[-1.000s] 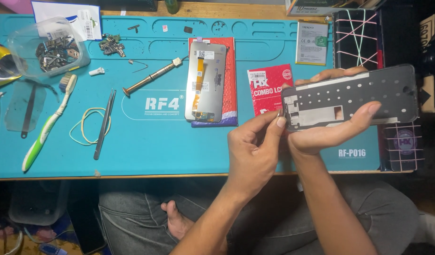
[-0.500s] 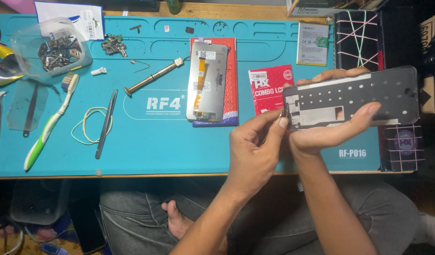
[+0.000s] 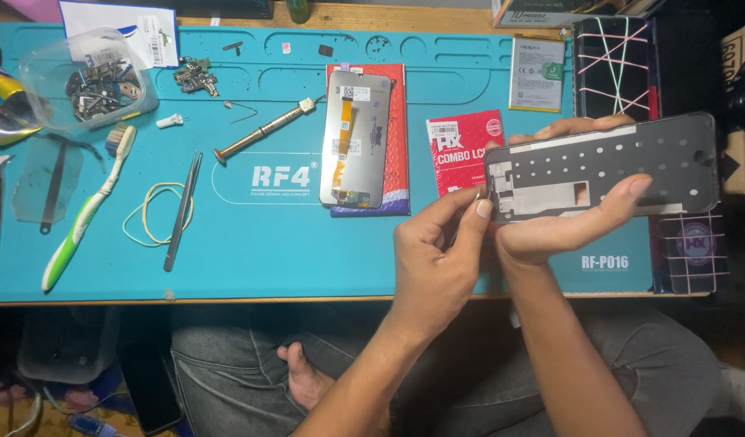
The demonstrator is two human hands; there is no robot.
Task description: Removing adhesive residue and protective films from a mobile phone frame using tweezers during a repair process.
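Above the right end of the bench, a dark phone frame [image 3: 603, 174] is held flat in the air, its long side running left to right. The right hand [image 3: 562, 222] has its grip closed around it, thumb across the near face and fingers behind the far edge. The left hand [image 3: 437, 259] pinches thumb and forefinger shut at the frame's left end; whether anything sits between them cannot be told. Just behind lies a red square packet [image 3: 461, 146] with white lettering. Left of that, a phone screen [image 3: 354, 137] rests back-up on a red and blue flat pack. A white battery [image 3: 536, 74] with a green label lies at the far edge of the blue mat [image 3: 307, 243].
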